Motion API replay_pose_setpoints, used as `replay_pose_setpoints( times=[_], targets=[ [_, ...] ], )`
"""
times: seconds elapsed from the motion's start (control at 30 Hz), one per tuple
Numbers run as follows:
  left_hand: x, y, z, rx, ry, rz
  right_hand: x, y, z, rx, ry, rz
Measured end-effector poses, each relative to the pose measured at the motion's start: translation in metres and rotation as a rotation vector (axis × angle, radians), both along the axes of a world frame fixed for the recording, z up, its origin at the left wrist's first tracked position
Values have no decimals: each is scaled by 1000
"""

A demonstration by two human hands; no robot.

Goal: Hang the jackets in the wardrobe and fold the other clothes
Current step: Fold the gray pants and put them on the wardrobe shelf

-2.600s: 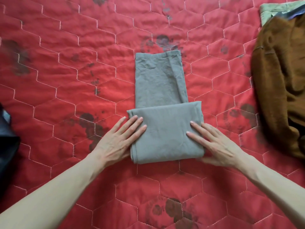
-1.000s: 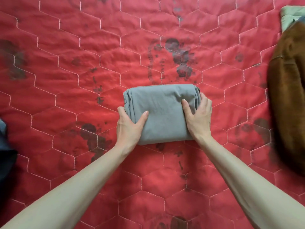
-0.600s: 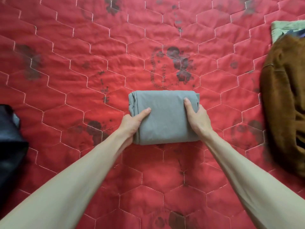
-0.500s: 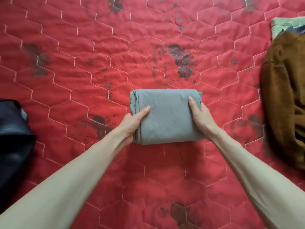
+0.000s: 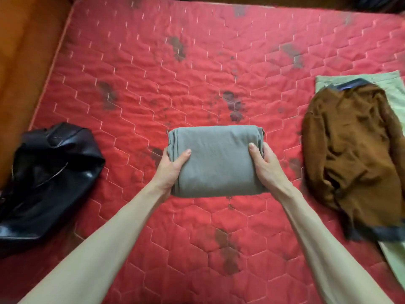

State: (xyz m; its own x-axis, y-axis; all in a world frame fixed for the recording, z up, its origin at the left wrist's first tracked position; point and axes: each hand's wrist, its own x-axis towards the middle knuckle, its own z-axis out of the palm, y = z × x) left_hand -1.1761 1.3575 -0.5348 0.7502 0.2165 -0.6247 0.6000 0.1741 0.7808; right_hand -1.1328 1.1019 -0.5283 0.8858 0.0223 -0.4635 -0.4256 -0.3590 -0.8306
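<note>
Folded grey trousers [image 5: 215,160] are sitting between both hands over the middle of the red quilted mattress [image 5: 197,66], their long axis running left to right. The left hand [image 5: 172,168] is gripping the left end and the right hand [image 5: 266,165] is gripping the right end, thumbs on top, the other fingers hidden beneath. Whether the bundle is lifted or resting, I cannot tell. A black leather jacket [image 5: 50,172] is lying well off to the left; a brown jacket [image 5: 355,154] is lying to the right over a pale green cloth [image 5: 392,86]. Open mattress ahead is offering a place to set it down, I judge.
</note>
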Motion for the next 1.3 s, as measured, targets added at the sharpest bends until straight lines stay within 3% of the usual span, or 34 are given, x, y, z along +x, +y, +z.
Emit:
replay_pose_setpoints(
  times=[0.33,0.43,0.53,0.73,0.9,1.3],
  targets=[
    [-89,-19,211,130,-245,-8,-72,-30,218,105,-93,8],
    [-114,-24,257,140,-325,73,-85,-30,273,175,-122,17],
    [-141,-24,294,166,-388,203,-98,-29,314,268,-142,182],
    [-218,-9,339,274,-444,384,-143,13,327,112,-272,443],
    [-293,10,357,224,-442,626,-181,73,353,362,-286,418],
    [-507,101,408,274,-417,1023,-313,266,400,584,-26,897]
  ],
)
